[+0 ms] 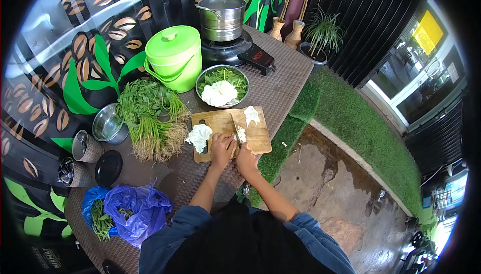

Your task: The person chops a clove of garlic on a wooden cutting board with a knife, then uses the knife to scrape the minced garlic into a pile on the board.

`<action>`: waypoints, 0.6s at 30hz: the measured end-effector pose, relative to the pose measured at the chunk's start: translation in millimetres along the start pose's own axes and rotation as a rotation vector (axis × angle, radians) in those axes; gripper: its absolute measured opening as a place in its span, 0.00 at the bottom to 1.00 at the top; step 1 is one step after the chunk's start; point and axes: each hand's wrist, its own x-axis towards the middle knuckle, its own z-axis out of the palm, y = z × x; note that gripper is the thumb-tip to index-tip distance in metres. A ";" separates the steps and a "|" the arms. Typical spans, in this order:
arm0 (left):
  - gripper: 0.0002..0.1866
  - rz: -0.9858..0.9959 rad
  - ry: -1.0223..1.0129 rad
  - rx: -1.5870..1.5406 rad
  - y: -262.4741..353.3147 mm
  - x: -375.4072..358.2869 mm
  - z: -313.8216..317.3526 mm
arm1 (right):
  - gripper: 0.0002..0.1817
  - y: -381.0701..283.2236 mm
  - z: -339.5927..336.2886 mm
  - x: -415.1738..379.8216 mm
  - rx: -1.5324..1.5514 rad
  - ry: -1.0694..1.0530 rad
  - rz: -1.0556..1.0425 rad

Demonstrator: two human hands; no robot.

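My right hand (pixel 246 159) is closed around the handle of a kitchen knife (pixel 234 126), its blade pointing away from me over a wooden cutting board (pixel 218 119). Beside the blade, my left hand (pixel 222 148) presses down with curled fingers; what lies under them is hidden. Small white cut bits (pixel 241 134) lie along the knife's right side. A ruffled white piece of food (pixel 199 137) rests over the board's left edge, and a smaller white piece (pixel 251 115) sits at the far right. Behind the board, a metal bowl (pixel 199 77) holds green leaves and more white food.
A rooted bunch of greens (pixel 150 108) lies left of the board, near a steel bowl (pixel 108 124) and black lid (pixel 108 167). Behind stand a lidded green bucket (pixel 175 56) and a pot (pixel 223 21) on a stove (pixel 225 51). Plastic bags (pixel 143 209) sit front left.
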 end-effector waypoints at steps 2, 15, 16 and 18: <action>0.12 -0.034 -0.016 -0.012 2.2 -1.4 -3.0 | 0.21 2.8 0.6 14.3 0.018 -0.033 0.001; 0.10 -0.024 0.007 -0.010 -2.7 -3.6 -0.8 | 0.20 1.0 6.4 7.1 -0.036 0.099 -0.068; 0.10 -0.035 0.002 -0.020 -4.7 -3.5 0.7 | 0.20 -1.6 -3.8 13.4 -0.022 0.018 -0.061; 0.10 -0.044 0.002 -0.031 -4.9 -2.7 2.1 | 0.20 -1.0 -11.5 16.1 -0.009 -0.061 -0.056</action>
